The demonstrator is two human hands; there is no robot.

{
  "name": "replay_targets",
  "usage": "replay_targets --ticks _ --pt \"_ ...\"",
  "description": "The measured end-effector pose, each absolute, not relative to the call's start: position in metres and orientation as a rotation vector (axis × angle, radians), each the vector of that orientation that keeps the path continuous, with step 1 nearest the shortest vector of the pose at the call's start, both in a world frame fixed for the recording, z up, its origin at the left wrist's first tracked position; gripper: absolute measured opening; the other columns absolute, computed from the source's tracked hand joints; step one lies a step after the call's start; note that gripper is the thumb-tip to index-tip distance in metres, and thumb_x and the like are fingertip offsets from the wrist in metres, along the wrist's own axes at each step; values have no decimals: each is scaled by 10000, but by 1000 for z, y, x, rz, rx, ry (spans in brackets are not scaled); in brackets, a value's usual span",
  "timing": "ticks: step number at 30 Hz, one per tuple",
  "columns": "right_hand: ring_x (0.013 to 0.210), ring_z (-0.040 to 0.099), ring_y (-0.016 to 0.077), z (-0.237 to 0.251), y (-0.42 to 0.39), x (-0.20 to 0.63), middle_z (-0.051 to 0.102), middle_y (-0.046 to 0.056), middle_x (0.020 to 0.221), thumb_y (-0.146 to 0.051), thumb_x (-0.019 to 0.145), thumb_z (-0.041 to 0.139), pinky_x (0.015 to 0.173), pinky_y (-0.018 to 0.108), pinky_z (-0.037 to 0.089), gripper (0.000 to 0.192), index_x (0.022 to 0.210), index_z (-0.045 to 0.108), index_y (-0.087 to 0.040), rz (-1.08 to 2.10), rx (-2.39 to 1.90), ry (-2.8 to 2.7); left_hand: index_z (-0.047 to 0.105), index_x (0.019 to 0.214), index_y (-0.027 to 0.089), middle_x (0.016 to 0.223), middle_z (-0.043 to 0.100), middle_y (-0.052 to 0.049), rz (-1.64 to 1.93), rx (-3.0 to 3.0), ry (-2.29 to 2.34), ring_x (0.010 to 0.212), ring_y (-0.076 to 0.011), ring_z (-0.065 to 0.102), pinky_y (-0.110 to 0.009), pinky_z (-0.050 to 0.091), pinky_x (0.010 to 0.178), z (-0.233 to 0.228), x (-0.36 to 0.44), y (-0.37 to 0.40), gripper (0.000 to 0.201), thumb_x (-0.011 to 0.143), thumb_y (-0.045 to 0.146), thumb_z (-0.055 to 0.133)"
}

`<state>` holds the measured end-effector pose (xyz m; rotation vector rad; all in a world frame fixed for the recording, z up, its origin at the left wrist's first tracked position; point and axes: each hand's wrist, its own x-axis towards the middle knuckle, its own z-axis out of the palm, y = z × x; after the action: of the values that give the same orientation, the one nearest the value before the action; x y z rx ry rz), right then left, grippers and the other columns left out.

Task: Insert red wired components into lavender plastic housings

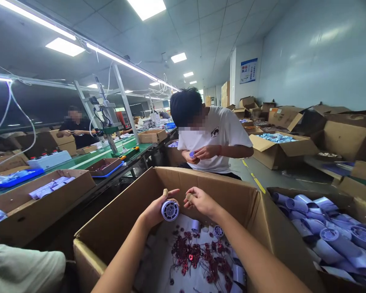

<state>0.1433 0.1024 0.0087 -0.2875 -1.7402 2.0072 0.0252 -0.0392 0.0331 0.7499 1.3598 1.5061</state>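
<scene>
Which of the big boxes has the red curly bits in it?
The open box right under the hands, in the middle. Dark red coils lie on its white bottom. The box on the right holds only pale blue tubes.

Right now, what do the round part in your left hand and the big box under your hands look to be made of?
Round part: likely moulded plastic, pale blue-white, matte, with ribbed spokes on its face. Box: brown corrugated cardboard, dull, with folded flaps and creased edges.
</scene>
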Motion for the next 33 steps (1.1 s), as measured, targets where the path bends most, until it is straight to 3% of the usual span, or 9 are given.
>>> replay_targets --ticks 8,14,20,24,28,33 --pt "509 595 111 18 101 146 581 -41 628 -268 783 615 557 251 472 164 805 479 -178 1918 -286 -1682 598 1171 213 729 638 -35 1464 731 1404 603 -142 579 -245 415 565 37 28 -37 536 821 605 498" --pt "499 572 109 17 106 148 550 -54 623 -286 771 601 532 247 444 177 792 454 -189 1806 -315 -1640 658 1013 156 754 631 -21 1400 796 1540 601 -104 545 -204 382 544 30 18 -40 544 638 540 746" --pt "544 596 128 18 106 149 551 -41 655 -396 693 658 534 259 458 301 811 473 -190 1756 -303 -1597 621 748 118 688 588 -23 1437 746 1556 612 -105 509 -230 431 605 23 16 -37 603 528 667 739" --pt "578 615 139 21 103 151 576 -23 678 -491 617 684 570 276 485 402 798 488 -191 1756 -290 -1571 582 896 152 755 563 -9 1543 799 1746 660 -127 523 -274 481 629 23 18 -33 632 562 674 705" --pt "583 616 146 24 101 153 578 -16 672 -538 569 688 573 281 490 453 787 503 -186 1750 -284 -1559 463 1101 200 873 550 -14 1651 888 2138 752 -180 566 -341 504 663 21 12 -29 760 482 493 792" --pt "591 617 145 28 95 159 581 -16 685 -509 592 684 577 279 495 414 798 530 -184 1730 -238 -1582 518 1009 186 947 581 -46 1596 1221 2626 896 -252 593 -420 487 817 23 3 -28 603 494 380 764"
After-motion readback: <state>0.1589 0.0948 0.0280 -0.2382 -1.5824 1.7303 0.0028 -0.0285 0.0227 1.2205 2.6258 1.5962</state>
